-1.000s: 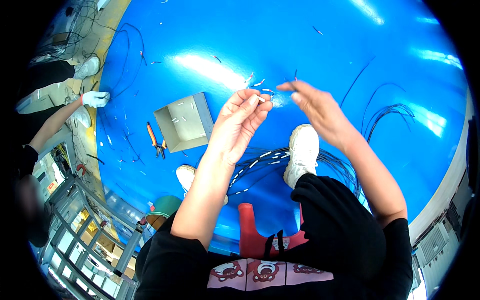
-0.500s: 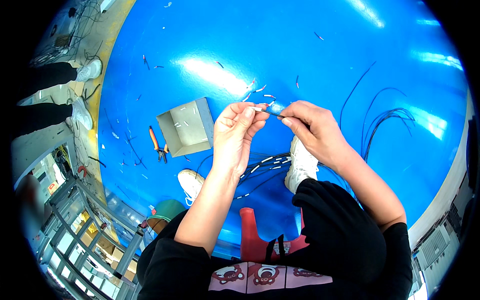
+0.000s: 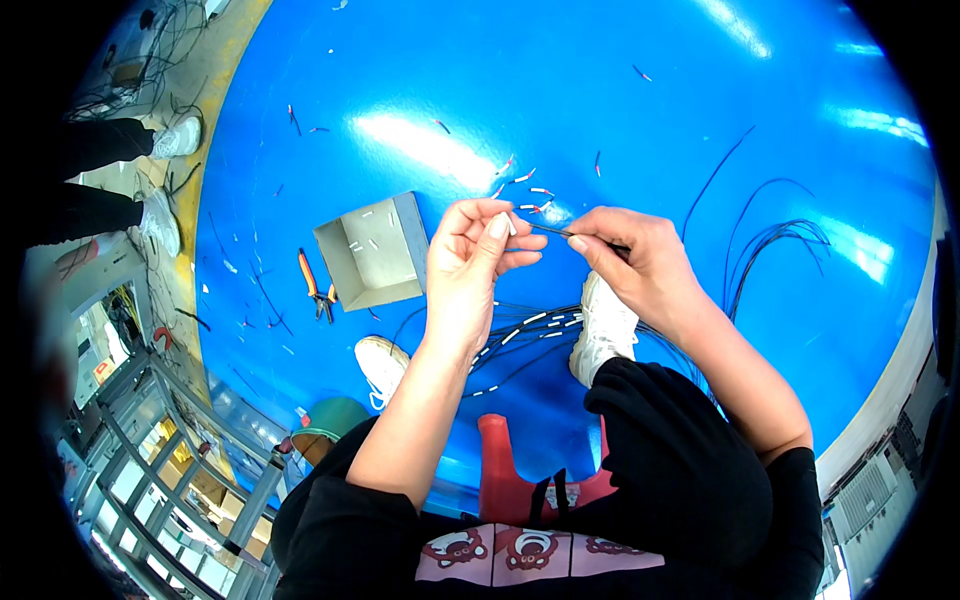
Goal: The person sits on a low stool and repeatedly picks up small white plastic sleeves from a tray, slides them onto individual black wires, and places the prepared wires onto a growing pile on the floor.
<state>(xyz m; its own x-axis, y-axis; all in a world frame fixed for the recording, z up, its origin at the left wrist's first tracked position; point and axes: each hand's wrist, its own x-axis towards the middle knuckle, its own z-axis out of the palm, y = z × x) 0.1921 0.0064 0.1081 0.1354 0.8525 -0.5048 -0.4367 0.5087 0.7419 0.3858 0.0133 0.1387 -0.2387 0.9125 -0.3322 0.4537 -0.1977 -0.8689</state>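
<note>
Between the thumb and fingers of my left hand is a small white sleeve, tilted and partly covered by the fingertips. My right hand pinches a thin black cable a short way from its end. That end points at the left fingers, close to the sleeve; whether it touches the sleeve I cannot tell. Below my hands, a bundle of black cables with white sleeves on them runs across the floor past my right shoe. Several short wire offcuts with red and white ends lie just beyond my fingertips.
Left of my left hand stands an open grey box with several small white sleeves inside. Orange-handled pliers lie beside it. Loose black cables curl at the right. Another person's shoes are at the far left, above a metal rack.
The white sleeve, earlier lined up with the cable end, is now tilted in my left fingers. My right hand has shifted slightly right with the cable, and my left fingers have spread a little.
</note>
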